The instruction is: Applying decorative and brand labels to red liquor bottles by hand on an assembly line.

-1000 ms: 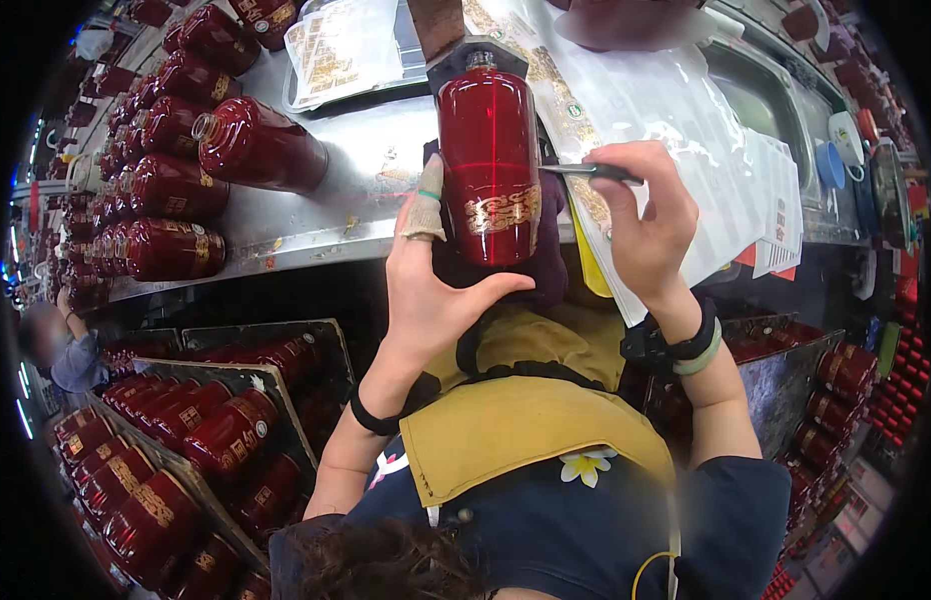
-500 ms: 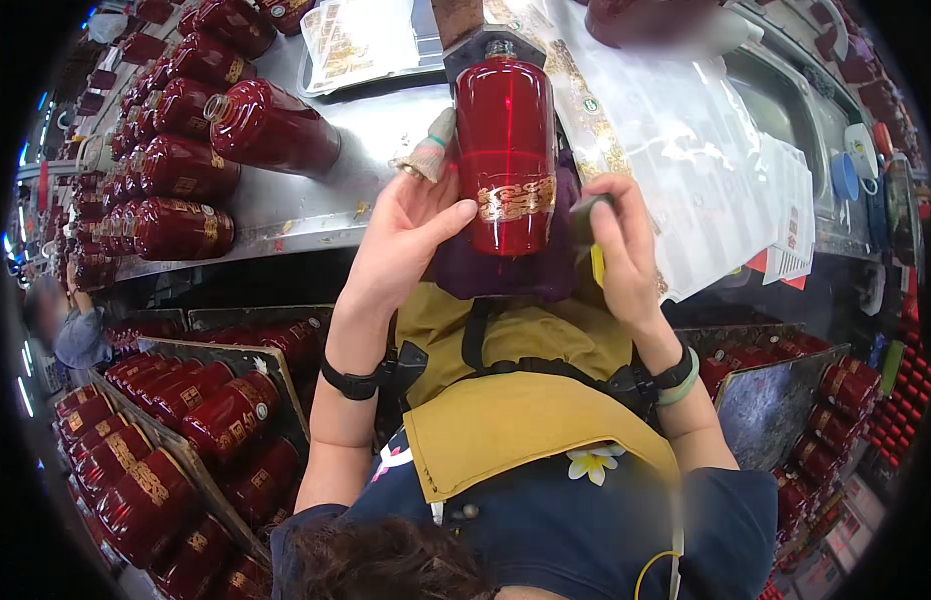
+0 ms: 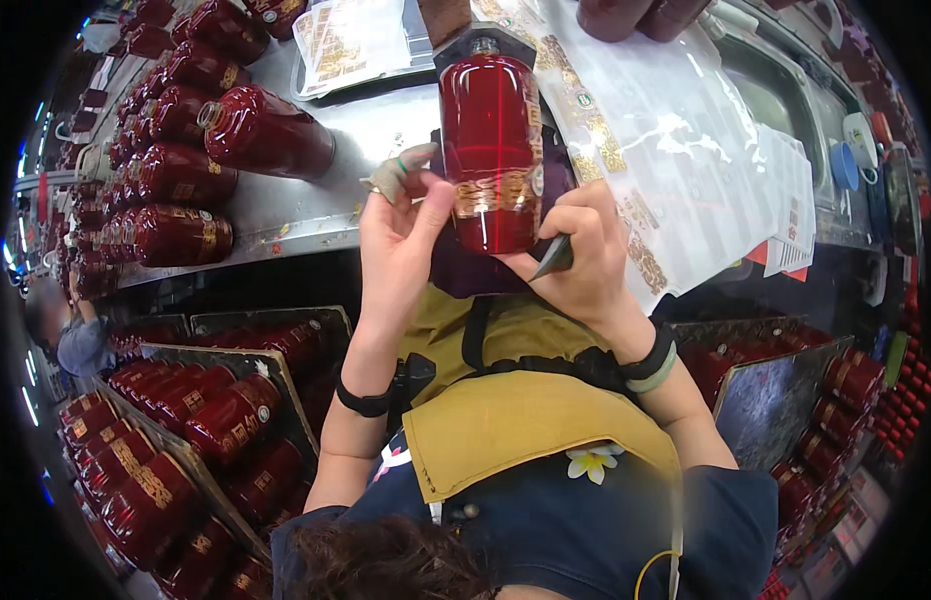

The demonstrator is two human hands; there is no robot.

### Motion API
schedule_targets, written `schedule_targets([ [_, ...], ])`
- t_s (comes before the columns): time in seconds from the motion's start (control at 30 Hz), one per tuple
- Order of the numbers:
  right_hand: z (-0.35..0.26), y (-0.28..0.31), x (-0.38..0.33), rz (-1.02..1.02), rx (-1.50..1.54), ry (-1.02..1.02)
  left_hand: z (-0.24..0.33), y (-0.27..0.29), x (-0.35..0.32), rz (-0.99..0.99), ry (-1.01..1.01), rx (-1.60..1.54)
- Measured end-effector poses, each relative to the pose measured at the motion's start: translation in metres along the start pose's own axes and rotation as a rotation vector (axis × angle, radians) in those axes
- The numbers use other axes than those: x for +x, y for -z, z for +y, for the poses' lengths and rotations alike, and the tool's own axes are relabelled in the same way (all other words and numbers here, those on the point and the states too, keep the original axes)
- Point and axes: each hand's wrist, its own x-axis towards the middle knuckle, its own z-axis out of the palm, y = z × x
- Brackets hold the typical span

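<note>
Stainless-steel workbench (image 3: 316,205) fills the far half of the scene, its left end crowded with glossy dark-red ceramic bottles (image 3: 176,175) lying on their sides in rows. One glossy red cylindrical bottle with a gold patterned band (image 3: 491,140) lies at the near edge of the bench, in the middle, resting on a dark purple cloth (image 3: 466,270). The left hand (image 3: 406,240) is closed against the bottle's left side, thumb pressed on the gold band; its fingertips carry greenish tape. The right hand (image 3: 586,255) curls against the bottle's lower right and pinches a thin dark grey blade-like tool (image 3: 554,256), whose tip sits just beside the bottle's base. Right of the bottle a clear plastic sheet of gold decals (image 3: 676,150) spreads over the bench, and another decal sheet in a tray (image 3: 351,45) lies farther off. Near left, below the bench, slanted trays (image 3: 186,420) hold more red bottles with gold marks. Another person in a grey top (image 3: 81,340) is at the far left.
</note>
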Motion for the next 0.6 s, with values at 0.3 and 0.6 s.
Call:
schedule_targets([
  [0.3, -0.007, 0.009, 0.000, -0.082, 0.101, -0.178, 0.009, -0.008, -0.006, 0.029, -0.112, 0.059],
  [0.6, -0.011, 0.021, 0.015, 0.011, 0.529, -0.694, 0.019, -0.011, -0.012, -0.020, -0.399, -0.013],
])
